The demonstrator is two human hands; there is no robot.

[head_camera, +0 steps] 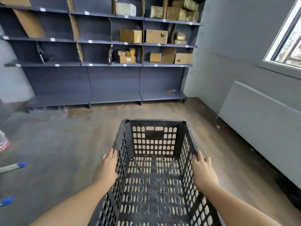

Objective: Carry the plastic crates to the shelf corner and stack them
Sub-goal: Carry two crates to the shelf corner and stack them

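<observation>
A black perforated plastic crate (154, 173) is held above a wooden floor (91, 128), low and near in the scene, its long axis pointing toward the far shelving. The left hand (108, 165) is curled around the crate's left rim, and the right hand (203, 170) is curled around the right rim, fingers wrapped over the outer wall. Nothing is seen inside the crate; the floor shows through its slotted bottom and walls.

A dark grey shelf unit (104, 66) is set against the far wall, reaching to the corner at far right. Small white label tags (90, 41) are fixed along the shelf edges, but no writing on them can be read. Closed cardboard boxes (156, 36) are kept on the upper shelves toward the right, several bearing dark printed marks too small to make out; what they hold cannot be told. Foil-wrapped packages (187, 12) are stacked on the top right shelf. A small orange object (171, 91) is left on the lowest shelf at far right.

A white radiator (260, 115) is mounted along the right wall beneath a window (288, 38). Blue-tipped metal tubes (16, 166) are seen at the near left edge.
</observation>
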